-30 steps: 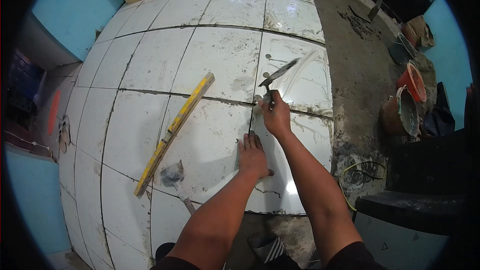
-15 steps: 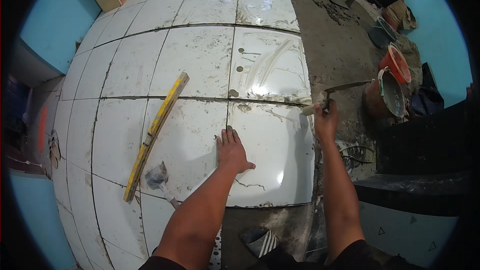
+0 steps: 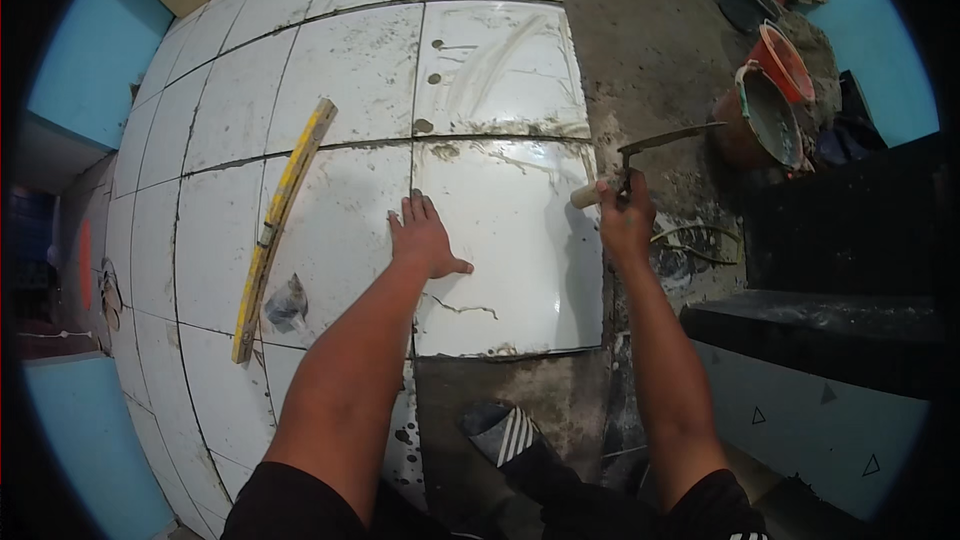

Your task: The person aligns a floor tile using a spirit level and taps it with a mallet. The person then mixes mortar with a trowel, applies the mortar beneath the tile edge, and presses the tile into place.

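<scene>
Trowel: I find the trowel (image 3: 672, 138) between 2 and 3 o'clock from the left hand (image 3: 424, 244), with 12 at the top of my view; its handle overlaps the tile's right edge, its blade the bare floor (image 3: 645, 60).
Right-hand grip: the right hand (image 3: 628, 220) has its fingers closed round the handle, butt end poking out past the thumb side; I judge that hold keeps the blade clear of the tile.
Left-hand grip: spread flat, holding nothing, fingers toward 12 and thumb toward 4; it spans the joint, probably as a prop for leaning or a feel for evenness.
Trowel axis: long axis from 8 to 2 o'clock, tip toward 2, overlapping the brown bucket (image 3: 735, 152); I cannot tell whether they touch.
White tile: the white tile (image 3: 525, 250) lies under the thumb, a dark crack-like line at its 8 o'clock.
Yellow level: the yellow level (image 3: 285, 225) lies at 9 from the left hand, running 7 to 1, likely parked within reach.
</scene>
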`<act>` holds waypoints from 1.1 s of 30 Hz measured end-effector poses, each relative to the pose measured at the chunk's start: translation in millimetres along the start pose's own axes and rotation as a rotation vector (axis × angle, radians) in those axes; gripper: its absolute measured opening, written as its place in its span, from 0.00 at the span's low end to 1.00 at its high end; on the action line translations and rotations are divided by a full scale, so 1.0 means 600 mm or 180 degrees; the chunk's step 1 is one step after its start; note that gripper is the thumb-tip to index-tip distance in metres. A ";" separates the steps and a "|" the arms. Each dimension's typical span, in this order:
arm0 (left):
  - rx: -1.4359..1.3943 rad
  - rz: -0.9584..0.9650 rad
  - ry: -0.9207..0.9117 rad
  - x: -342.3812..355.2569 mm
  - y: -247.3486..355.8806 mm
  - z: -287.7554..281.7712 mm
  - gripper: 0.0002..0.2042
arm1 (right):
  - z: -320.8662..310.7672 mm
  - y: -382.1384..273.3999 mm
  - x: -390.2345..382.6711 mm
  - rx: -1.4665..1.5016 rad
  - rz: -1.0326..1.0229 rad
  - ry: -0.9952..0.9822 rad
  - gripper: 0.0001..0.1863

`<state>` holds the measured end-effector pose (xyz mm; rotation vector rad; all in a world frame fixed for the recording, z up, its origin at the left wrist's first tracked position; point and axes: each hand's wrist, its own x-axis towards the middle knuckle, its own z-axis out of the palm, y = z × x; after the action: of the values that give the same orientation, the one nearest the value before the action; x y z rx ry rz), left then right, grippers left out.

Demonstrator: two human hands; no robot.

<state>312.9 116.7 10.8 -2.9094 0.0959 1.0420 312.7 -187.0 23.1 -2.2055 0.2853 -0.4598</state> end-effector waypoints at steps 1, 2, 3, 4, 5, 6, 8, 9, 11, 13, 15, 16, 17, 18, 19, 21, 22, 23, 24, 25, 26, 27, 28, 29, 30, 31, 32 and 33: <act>0.0019 -0.0024 0.0029 0.001 0.000 0.001 0.72 | -0.008 0.008 -0.023 -0.0300 0.0115 -0.0024 0.22; 0.0022 0.0008 0.0016 0.004 0.003 0.002 0.72 | -0.019 0.021 -0.041 -0.0327 0.0135 -0.0012 0.22; 0.0080 0.0006 0.0023 0.007 0.007 0.003 0.73 | -0.029 0.035 -0.055 -0.0347 0.0084 -0.0152 0.22; 0.0144 -0.0017 0.0027 0.009 0.006 0.006 0.74 | -0.036 0.031 -0.066 -0.0347 0.0035 -0.0305 0.22; 0.0187 -0.0023 0.0031 0.010 0.006 0.008 0.74 | -0.049 0.027 -0.072 -0.0437 0.0044 -0.0402 0.20; 0.0198 -0.0014 0.0021 0.011 0.005 0.010 0.74 | -0.059 0.021 -0.081 -0.0440 0.0061 -0.0399 0.20; 0.0166 -0.0018 0.0008 0.009 0.008 0.010 0.74 | -0.082 0.014 -0.107 -0.0066 0.0164 -0.0420 0.19; 0.0195 -0.0026 0.0030 0.014 0.004 0.019 0.75 | -0.095 0.010 -0.126 -0.0079 0.0177 -0.0405 0.19; 0.0204 -0.0044 0.0055 0.008 0.001 0.018 0.74 | -0.117 0.005 -0.170 0.0000 -0.0051 -0.0472 0.18; 0.0219 -0.0070 0.0077 0.002 0.003 0.019 0.73 | -0.131 -0.001 -0.210 -0.0048 -0.0073 -0.0509 0.18; 0.0128 -0.0022 0.0217 -0.005 0.004 0.023 0.71 | -0.135 0.008 -0.248 -0.0094 -0.0038 -0.0654 0.17; 0.0144 -0.0036 0.0221 -0.008 0.004 0.027 0.71 | -0.134 0.012 -0.257 -0.0072 -0.0037 -0.0652 0.17; 0.0096 -0.0049 0.0272 -0.011 0.006 0.034 0.69 | -0.134 0.014 -0.265 -0.0069 0.0094 -0.0737 0.17; 0.0047 -0.0067 0.0325 -0.016 0.006 0.041 0.67 | -0.131 0.014 -0.271 -0.0063 0.0222 -0.0826 0.17; -0.0029 -0.0025 0.0454 -0.023 0.002 0.058 0.64 | -0.131 -0.003 -0.274 0.0000 0.0289 -0.0901 0.18; -0.0063 0.0000 0.0492 -0.040 -0.013 0.087 0.63 | -0.119 -0.022 -0.294 0.0121 0.0208 -0.0910 0.19; -0.0122 0.0075 0.0521 -0.054 -0.016 0.095 0.63 | -0.115 -0.029 -0.302 0.0189 0.0138 -0.0901 0.19; -0.0015 0.0123 0.0499 -0.069 -0.022 0.103 0.62 | -0.112 -0.034 -0.306 0.0216 0.0125 -0.0916 0.19; -0.0011 0.0088 0.0506 -0.082 -0.028 0.110 0.62 | -0.109 -0.039 -0.310 0.0042 0.0067 -0.1037 0.19; 0.0124 0.0145 0.0415 -0.096 -0.034 0.113 0.61 | -0.105 -0.045 -0.313 -0.0128 0.0006 -0.1158 0.20; 0.0255 0.0202 0.0322 -0.111 -0.039 0.116 0.61 | -0.101 -0.052 -0.316 -0.0098 -0.0015 -0.1178 0.20; 0.0324 0.0210 0.0303 -0.125 -0.043 0.120 0.60 | -0.097 -0.060 -0.319 -0.0040 -0.0004 -0.1208 0.20; 0.0323 0.0173 0.0318 -0.133 -0.047 0.127 0.60 | -0.093 -0.069 -0.320 0.0016 0.0002 -0.1233 0.19; 0.0315 0.0202 0.0325 -0.136 -0.050 0.135 0.60 | -0.082 -0.066 -0.326 0.0039 -0.0027 -0.1245 0.19; 0.0305 0.0233 0.0332 -0.137 -0.051 0.141 0.61 | -0.067 -0.054 -0.334 0.0089 -0.0210 -0.1318 0.19; 0.0266 0.0211 0.0309 -0.143 -0.048 0.138 0.59 | -0.056 -0.057 -0.337 0.0141 -0.0391 -0.1399 0.19; 0.0259 0.0175 0.0318 -0.143 -0.047 0.136 0.59 | -0.049 -0.060 -0.340 0.0162 -0.0417 -0.1416 0.19; 0.0295 0.0177 0.0279 -0.142 -0.046 0.134 0.59 | -0.040 -0.064 -0.342 0.0229 -0.0431 -0.1421 0.19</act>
<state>198.3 153.0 3.4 -2.8832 0.2235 0.8918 118.3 -107.2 20.4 -2.1950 -0.1188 -0.0397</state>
